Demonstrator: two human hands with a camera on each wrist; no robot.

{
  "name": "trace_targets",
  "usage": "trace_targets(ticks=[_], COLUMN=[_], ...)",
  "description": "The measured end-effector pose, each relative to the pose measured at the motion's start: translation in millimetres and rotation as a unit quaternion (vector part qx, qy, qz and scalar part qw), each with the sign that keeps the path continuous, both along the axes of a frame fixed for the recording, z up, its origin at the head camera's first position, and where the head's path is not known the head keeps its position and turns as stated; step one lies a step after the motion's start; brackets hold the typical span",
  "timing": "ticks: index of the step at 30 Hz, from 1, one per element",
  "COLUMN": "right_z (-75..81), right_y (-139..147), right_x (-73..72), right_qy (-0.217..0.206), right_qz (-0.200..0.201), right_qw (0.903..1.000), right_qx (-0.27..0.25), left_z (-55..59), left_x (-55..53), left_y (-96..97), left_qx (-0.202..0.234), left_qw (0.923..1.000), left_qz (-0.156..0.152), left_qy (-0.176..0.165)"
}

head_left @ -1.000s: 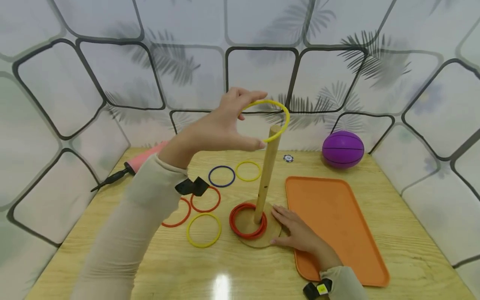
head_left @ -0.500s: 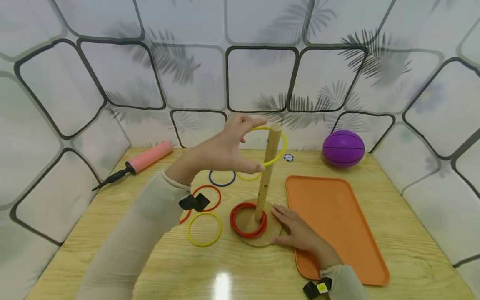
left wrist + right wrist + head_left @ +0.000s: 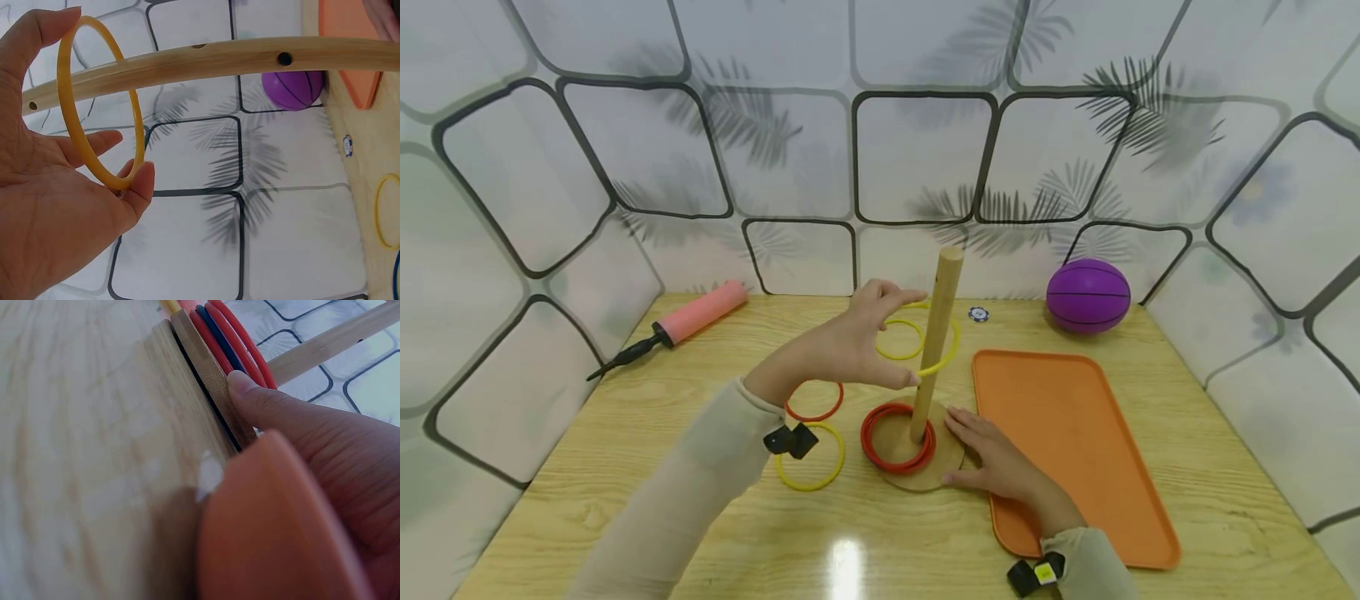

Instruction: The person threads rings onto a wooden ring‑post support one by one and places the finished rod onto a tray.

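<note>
My left hand (image 3: 865,342) pinches a yellow ring (image 3: 69,112) between thumb and fingers. The ring encircles the upright wooden peg (image 3: 940,312), part-way down from its top. At the peg's foot, a stack of red rings (image 3: 866,442) lies on the round wooden base (image 3: 946,452). In the right wrist view a blue ring (image 3: 222,339) shows between the red ones. My right hand (image 3: 996,462) rests on the base's right edge, its fingers extended and its thumb (image 3: 244,384) against the rim.
Left of the base lie a red ring (image 3: 814,419) and a yellow ring (image 3: 808,488); another yellow ring (image 3: 898,358) lies behind. An orange tray (image 3: 1067,433) sits at right. Farther back are a purple ball (image 3: 1087,296), a poker chip (image 3: 978,314) and a pink hand pump (image 3: 703,312).
My left hand has brought the yellow ring down from the peg's top to around its upper-middle part. My right hand has stayed on the base.
</note>
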State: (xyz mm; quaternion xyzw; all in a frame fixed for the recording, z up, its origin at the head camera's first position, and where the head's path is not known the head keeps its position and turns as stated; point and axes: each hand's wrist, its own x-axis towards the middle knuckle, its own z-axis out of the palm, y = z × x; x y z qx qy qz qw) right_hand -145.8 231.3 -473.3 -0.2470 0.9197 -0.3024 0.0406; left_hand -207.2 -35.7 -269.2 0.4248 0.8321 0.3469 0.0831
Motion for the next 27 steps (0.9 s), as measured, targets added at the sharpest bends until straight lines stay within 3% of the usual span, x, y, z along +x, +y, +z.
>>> trace_targets(ticks=[16, 27], right_z=[0.6, -0.5], right_y=[0.1, 0.1], right_x=[0.0, -0.2], right_qy=[0.0, 0.005], right_qz=[-0.005, -0.004], right_qw=[1.0, 1.0], right_qx=[0.007, 0.003], left_z=[-54.2, -85.1], left_x=[9.2, 10.1], left_y=[-4.1, -5.6], left_qx=[-0.009, 0.038], left_qw=[0.9996, 0.997], left_qz=[0.001, -0.016], left_qy=[-0.027, -0.066])
